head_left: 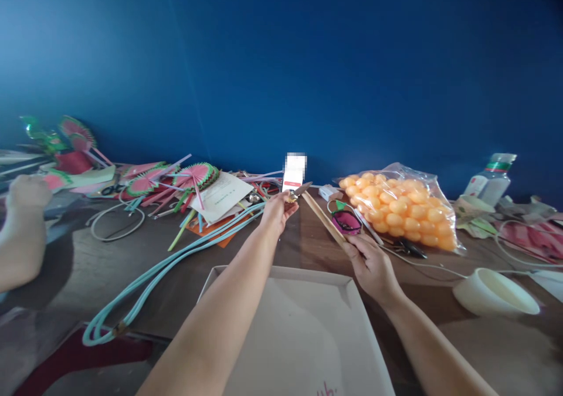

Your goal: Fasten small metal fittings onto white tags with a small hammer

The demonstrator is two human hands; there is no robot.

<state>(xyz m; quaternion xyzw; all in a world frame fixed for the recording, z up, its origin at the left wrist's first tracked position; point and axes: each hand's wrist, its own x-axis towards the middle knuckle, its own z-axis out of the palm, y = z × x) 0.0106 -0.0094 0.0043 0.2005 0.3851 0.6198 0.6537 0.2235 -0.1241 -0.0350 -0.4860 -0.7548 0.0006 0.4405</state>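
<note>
My left hand (278, 209) is stretched forward over the brown table, fingers pinched on a small gold-coloured piece (292, 196) at the far tip of a thin wooden stick (324, 218). My right hand (370, 263) is closed round the near end of that stick, which slants up and left toward the left hand. A small pink and black paper piece (346, 221) lies just right of the stick. A white shallow tray (303, 325) sits under both forearms.
A clear bag of orange balls (401, 205) lies at the right, with a white bowl (495, 291) and a bottle (490, 180) beyond. Light blue tubes (162, 267) run across the left. Pink and green paper fans (193, 176) pile at the back. Another person's hand (26, 193) rests far left.
</note>
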